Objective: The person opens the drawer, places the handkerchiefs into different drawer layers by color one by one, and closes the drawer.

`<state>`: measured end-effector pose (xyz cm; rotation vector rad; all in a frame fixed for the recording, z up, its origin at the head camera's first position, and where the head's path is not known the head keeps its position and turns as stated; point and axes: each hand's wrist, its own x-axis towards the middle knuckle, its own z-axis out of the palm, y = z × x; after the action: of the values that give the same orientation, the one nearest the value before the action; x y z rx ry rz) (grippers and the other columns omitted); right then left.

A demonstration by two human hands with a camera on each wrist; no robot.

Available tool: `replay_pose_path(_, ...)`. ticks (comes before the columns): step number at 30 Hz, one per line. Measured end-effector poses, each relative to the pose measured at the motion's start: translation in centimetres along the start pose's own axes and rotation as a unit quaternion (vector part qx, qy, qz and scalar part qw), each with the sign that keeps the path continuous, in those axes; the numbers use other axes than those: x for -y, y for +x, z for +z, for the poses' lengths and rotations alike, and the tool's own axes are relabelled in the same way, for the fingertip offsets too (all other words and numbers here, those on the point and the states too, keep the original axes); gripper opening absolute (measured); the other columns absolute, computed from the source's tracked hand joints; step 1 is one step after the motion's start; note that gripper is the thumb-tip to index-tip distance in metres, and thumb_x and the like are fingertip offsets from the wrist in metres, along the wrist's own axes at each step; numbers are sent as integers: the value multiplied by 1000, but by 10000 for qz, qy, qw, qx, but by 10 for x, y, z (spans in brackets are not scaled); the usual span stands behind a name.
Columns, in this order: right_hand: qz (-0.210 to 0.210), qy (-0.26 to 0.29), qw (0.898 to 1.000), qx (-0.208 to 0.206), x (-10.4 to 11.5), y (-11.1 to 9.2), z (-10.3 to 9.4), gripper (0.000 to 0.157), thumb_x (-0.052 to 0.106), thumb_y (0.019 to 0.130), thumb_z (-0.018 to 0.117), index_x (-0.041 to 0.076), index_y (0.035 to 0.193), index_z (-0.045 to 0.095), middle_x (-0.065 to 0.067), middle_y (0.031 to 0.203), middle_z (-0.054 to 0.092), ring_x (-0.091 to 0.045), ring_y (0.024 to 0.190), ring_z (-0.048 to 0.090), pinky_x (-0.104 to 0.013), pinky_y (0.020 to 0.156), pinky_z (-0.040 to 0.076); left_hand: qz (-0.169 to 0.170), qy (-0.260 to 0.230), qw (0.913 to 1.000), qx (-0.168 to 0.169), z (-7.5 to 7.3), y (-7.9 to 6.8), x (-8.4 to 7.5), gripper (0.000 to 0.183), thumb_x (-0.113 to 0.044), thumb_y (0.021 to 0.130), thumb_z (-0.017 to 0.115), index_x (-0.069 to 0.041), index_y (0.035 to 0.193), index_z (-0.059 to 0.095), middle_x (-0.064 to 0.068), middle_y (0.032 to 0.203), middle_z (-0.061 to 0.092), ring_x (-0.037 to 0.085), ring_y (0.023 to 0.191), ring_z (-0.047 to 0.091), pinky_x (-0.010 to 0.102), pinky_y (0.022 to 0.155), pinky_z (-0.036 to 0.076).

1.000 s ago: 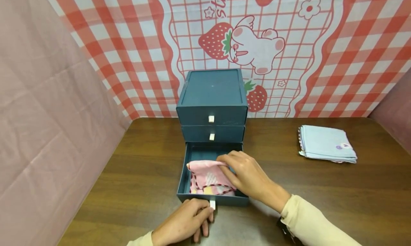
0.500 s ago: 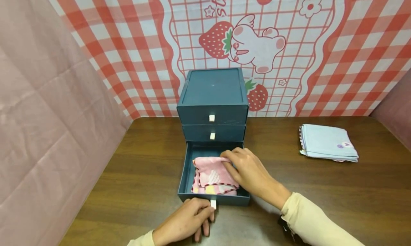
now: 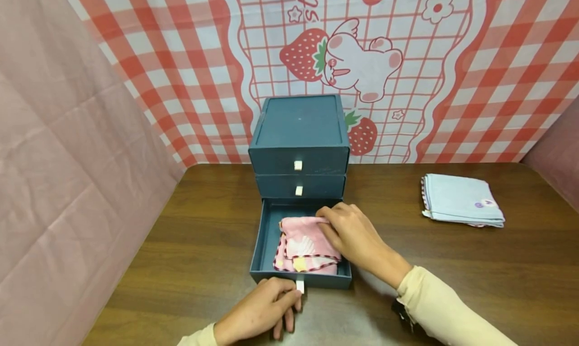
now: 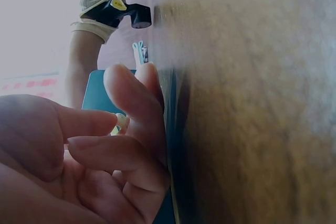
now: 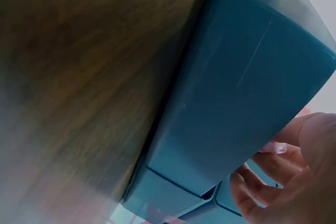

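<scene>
A folded pink towel (image 3: 307,234) with dark-red stitched edges lies in the pulled-out bottom drawer (image 3: 256,245) of a dark blue drawer unit (image 3: 298,122). My right hand (image 3: 355,238) pinches the towel's upper right edge, reaching over the drawer's right wall (image 5: 231,93) in the right wrist view. In front of the drawer, my left hand (image 3: 262,306) holds the small white pull tab (image 3: 300,284), pinched between thumb and finger in the left wrist view. Part of the towel's right side is hidden behind my right hand.
A folded light blue towel (image 3: 459,199) lies on the brown table (image 3: 203,255) at the right. Two closed drawers with white tabs sit above the pulled-out one. A red checked cloth (image 3: 190,75) hangs behind, and a pink cloth (image 3: 59,175) hangs at the left.
My right hand has shifted the pink towel to the right and slightly back inside the drawer, and the towel lies flatter. My left hand has stayed at the pull tab.
</scene>
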<state>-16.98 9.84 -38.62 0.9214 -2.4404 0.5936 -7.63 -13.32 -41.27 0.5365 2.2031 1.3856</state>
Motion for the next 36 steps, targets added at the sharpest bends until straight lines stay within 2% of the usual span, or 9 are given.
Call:
replay_pose_path(4, 55, -77, 9998, 198, -2, 0, -2, 12, 18, 91, 73, 10, 101, 71, -1, 87, 71, -18, 79, 59, -38, 74, 49, -30, -86, 10000, 37, 0, 0, 1, 30, -20, 105, 50, -7, 82, 64, 2, 55, 64, 10, 35, 54, 24, 36, 44)
replay_pose_path(11, 110, -41, 9983, 574, -8, -1, -6, 15, 13, 92, 69, 10, 106, 71, -3, 92, 71, -19, 84, 62, -48, 89, 46, -43, -210, 9997, 123, 0, 1, 0, 31, -21, 105, 50, -7, 82, 64, 3, 55, 64, 10, 36, 54, 26, 36, 45)
replay_pose_path(18, 45, 83, 9989, 458, -14, 0, -3, 7, 10, 93, 69, 10, 100, 72, -1, 84, 71, -16, 75, 66, -46, 88, 48, -34, -152, 9998, 79, 0, 1, 1, 29, -20, 104, 52, -7, 81, 65, 4, 54, 64, 10, 35, 53, 28, 36, 46)
replay_pose_path(27, 152, -85, 9998, 75, -16, 10, 5, 7, 13, 94, 68, 7, 97, 70, -2, 78, 70, -17, 68, 63, -46, 85, 46, -125, -169, 9998, 49, -2, 0, 0, 30, -19, 105, 52, -7, 81, 66, 6, 55, 64, 10, 35, 52, 23, 36, 42)
replay_pose_path(36, 205, -376, 9987, 283, -16, 12, 8, 8, 13, 92, 70, 7, 99, 71, -3, 76, 69, -19, 68, 63, -48, 85, 47, -147, -105, 9998, 67, -2, 1, 0, 31, -22, 105, 51, -9, 81, 66, 4, 55, 64, 10, 35, 53, 22, 36, 41)
